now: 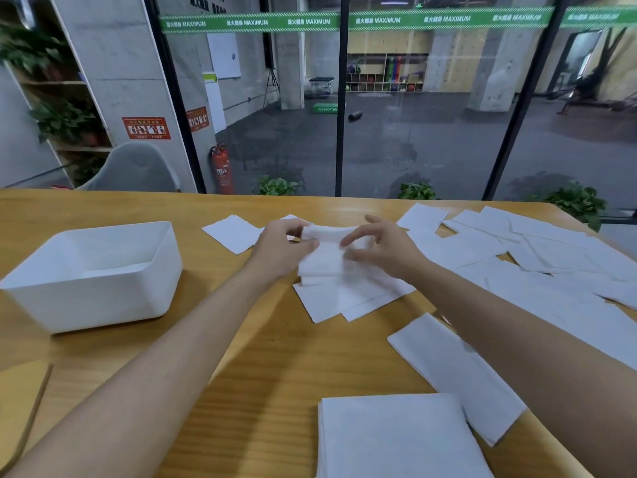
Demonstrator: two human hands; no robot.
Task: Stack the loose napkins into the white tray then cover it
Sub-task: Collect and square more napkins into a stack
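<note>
Left hand and right hand pinch a napkin upright, long axis vertical; the white tray sits open-topped left on the desk.

Green striped band across the glass wall repeats "MAXIMUM" in white, each after Chinese characters too blurred to read. Flat green box on the gym floor carries white lettering, roughly "PLYOSOFTBOX". Orange wall notices and the red fire extinguisher's label: print illegible.
</note>
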